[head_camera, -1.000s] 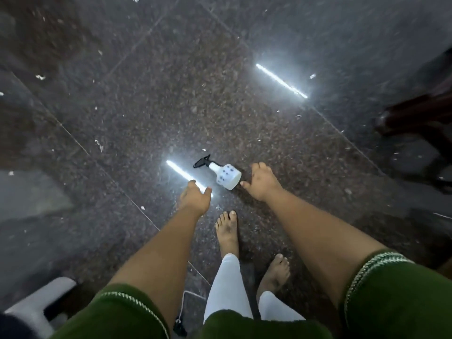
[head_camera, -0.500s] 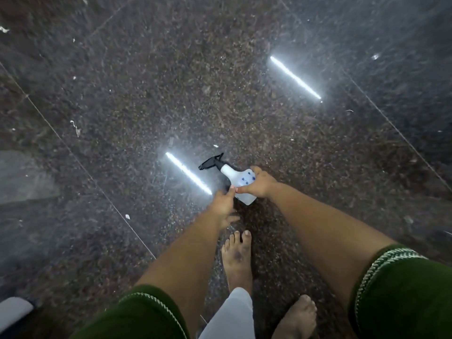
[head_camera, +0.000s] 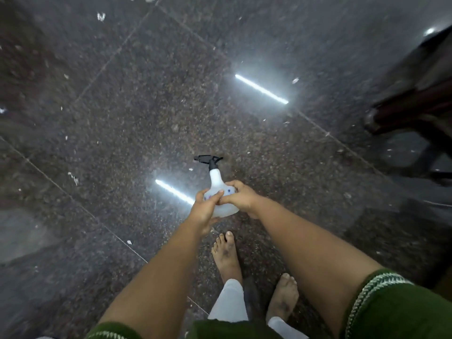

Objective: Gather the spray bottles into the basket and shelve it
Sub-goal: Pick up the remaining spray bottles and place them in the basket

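We have the spray bottle (head_camera: 218, 192) off the floor (head_camera: 122, 118) and in both hands, held out in front of us above our bare feet (head_camera: 226, 255). Our left hand (head_camera: 204, 210) wraps the near left side of the round body, fingers curled over its front; our right hand (head_camera: 241, 198) covers the right side, thumb and fingers pressed onto the plastic. Both grips are clamped on the bottle, and the two hands touch each other across it.

We judge it a light thing: thin, stiff plastic, and we cannot tell whether any liquid is inside. The smooth bulging body could slip, so the better hold is the narrow neck just under the black trigger head (head_camera: 208, 159), where one hand can close right round. That would free the other hand for the basket. The trigger itself looks the weakest part, and we would not carry by it.

The bottle is milky white, wide and rounded at the base, tapering to a slim neck, with small blue and purple dots on the body. Its head is black, nozzle pointing to our left, and it stands nearly upright, tilted slightly away.

No basket or shelf is in sight, only dark speckled tiles with reflected strip lights and a dark piece of furniture (head_camera: 415, 104) at the right edge.
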Demonstrator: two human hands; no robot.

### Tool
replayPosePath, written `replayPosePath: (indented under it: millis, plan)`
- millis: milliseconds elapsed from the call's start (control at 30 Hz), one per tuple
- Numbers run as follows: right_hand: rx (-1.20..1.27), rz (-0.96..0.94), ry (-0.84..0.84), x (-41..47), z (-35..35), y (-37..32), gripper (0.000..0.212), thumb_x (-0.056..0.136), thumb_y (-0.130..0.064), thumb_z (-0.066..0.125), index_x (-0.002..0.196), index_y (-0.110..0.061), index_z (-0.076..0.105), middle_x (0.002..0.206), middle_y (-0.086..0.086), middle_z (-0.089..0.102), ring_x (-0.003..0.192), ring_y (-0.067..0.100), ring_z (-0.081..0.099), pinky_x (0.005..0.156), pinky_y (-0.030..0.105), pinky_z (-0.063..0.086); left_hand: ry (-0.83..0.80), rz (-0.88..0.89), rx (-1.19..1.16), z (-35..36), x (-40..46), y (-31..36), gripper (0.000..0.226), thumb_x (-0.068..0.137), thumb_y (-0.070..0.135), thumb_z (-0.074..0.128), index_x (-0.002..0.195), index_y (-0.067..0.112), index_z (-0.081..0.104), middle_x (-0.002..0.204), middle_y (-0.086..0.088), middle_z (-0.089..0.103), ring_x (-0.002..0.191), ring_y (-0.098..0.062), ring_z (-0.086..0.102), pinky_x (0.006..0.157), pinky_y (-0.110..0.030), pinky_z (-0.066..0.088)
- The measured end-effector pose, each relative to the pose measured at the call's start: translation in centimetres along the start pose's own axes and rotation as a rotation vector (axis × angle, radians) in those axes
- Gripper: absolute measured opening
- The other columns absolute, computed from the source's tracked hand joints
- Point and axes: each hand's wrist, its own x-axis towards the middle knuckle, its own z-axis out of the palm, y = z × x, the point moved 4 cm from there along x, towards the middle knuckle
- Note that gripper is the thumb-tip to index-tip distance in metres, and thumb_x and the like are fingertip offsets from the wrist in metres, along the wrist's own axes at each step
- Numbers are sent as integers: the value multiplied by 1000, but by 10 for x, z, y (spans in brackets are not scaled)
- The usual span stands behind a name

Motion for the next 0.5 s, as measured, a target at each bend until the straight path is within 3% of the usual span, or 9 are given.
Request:
replayPosePath:
  millis: [100,200,267,333,433,500]
  plan:
    - [335,3,-7,-70,-22,-9,57,61,-27,68,115,-20,53,116,13,62,94,24,62,80,37,52,-28,58,50,16,-70,26,45,87,31,67,123,22,42,112,-6,58,87,-16,63,64,-28,53]
    - [527,-33,28,-156,-55,-24,12,83,-19,55,92,-13,58,84,10,62,70,20,57,65,32,45,-67,113,128,37,-144,51,51,80,30,75,122,20,47,114,-5,60,94,-18,63,71,-31,55]
    - [512,-67,74,-207,-79,-29,17,89,-25,54,89,-11,63,83,11,65,69,20,59,64,32,47,-117,166,215,56,-194,67,55,77,31,78,121,22,46,115,-4,60,99,-20,63,72,-31,55]
    - [465,-109,166,-255,-102,-31,25,87,-34,59,95,-11,61,96,13,66,79,22,62,72,35,50,-179,223,274,78,-242,80,56,77,30,78,120,23,44,115,-3,60,100,-19,63,67,-28,54]
    - [499,-161,373,-325,-139,-29,46,80,-40,68,115,-17,50,115,7,59,99,23,60,87,40,52,-271,319,381,111,-304,99,56,75,29,80,119,23,45,112,-2,60,96,-18,64,65,-28,55]
    - [617,-186,443,-368,-160,-23,62,77,-35,72,128,-20,40,125,6,53,104,24,59,90,42,52,-349,383,486,133,-336,109,58,71,29,83,116,24,47,112,-4,62,96,-20,66,73,-34,59]
